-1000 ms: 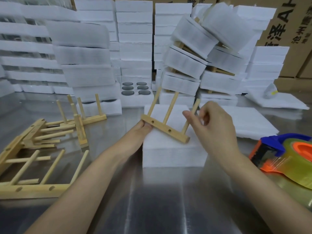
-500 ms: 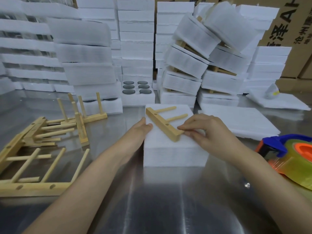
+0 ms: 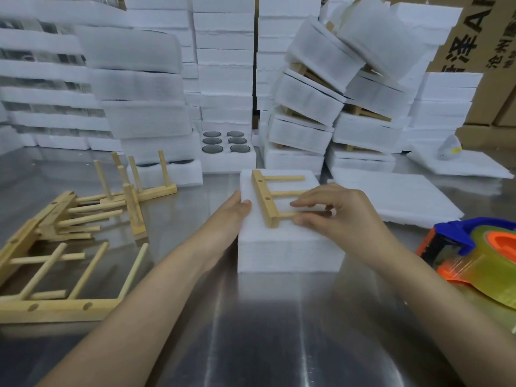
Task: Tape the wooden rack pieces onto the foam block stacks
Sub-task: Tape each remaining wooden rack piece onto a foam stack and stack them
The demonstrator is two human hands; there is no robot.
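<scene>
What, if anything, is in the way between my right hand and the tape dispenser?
Nothing visible. The right hand holds the rack piece on the foam block; only bare steel table lies between it and the tape dispenser to its right.

Foam block stack (image 3: pixel 284 247): white. Rack piece (image 3: pixel 265 199): pale yellow wood. Tape dispenser (image 3: pixel 474 247): orange, blue. Table (image 3: pixel 251 331): grey steel.

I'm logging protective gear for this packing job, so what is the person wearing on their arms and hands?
Nothing that shows. The left hand and right hand are ungloved, no rings visible; the left forearm and right forearm are bare to the frame edge, with no sleeve, watch or wristband.
</scene>
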